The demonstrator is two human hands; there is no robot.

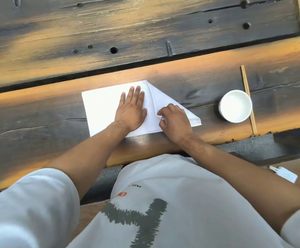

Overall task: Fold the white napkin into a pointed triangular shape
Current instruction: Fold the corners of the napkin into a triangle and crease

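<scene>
Head view: left hand [130, 111] lay flat on the smooth white napkin [101, 108]; right hand [175, 122] pinched its folded corner over the rough wooden surface [38, 111].

A white cup [235, 106] stands on the dark, weathered wooden table [127, 33], to the right. Just beside the cup, touching its far right rim, lies a pair of wooden chopsticks [248, 99]. A small white object [285, 174] lies lower right, below the table's edge.

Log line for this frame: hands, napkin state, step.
left hand: flat on white napkin, pressing | right hand: pinching folded corner | napkin: right side folded diagonally, left side unfolded | step: mid-fold
</scene>
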